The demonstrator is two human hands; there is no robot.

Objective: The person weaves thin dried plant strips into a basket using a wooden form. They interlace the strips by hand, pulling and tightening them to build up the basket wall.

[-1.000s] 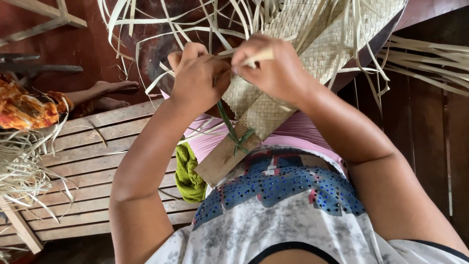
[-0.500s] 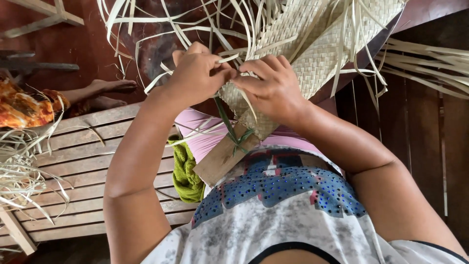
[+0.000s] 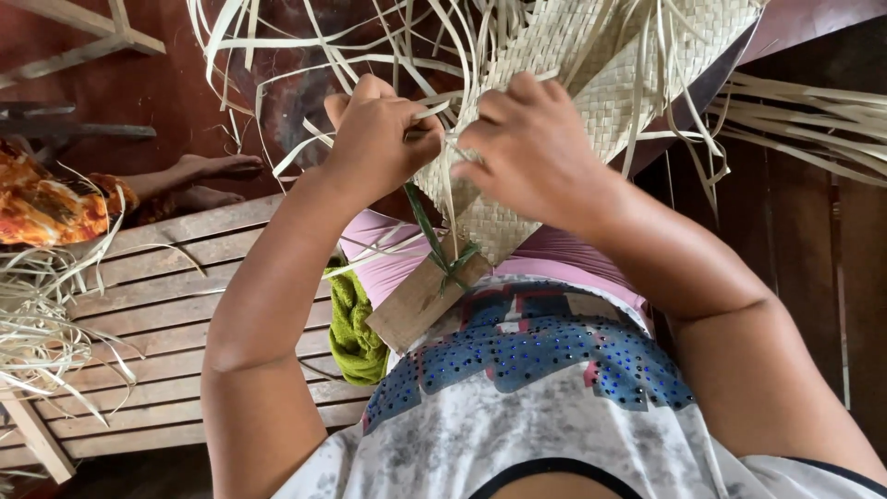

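Note:
A pale woven straw mat [image 3: 601, 83] with loose strips fanning out at its edge lies over my lap. My left hand [image 3: 374, 139] is closed on thin straw strips [image 3: 434, 125] at the mat's lower left edge. My right hand [image 3: 531, 148] presses on the woven part beside it, fingers curled around strips. A flat wooden piece [image 3: 420, 305] tied with a green cord [image 3: 434, 245] sits under the mat's corner, against my body.
A slatted wooden bench [image 3: 139, 305] lies to the left, with a green cloth [image 3: 354, 333] by my hip. Loose straw bundles [image 3: 32, 323] sit far left and more strips [image 3: 804, 111] at right. Another person's feet [image 3: 208, 176] rest near an orange patterned cloth [image 3: 46, 208].
Both hands have shifted slightly right and closer together along the mat's edge. The mat has tilted a little with them.

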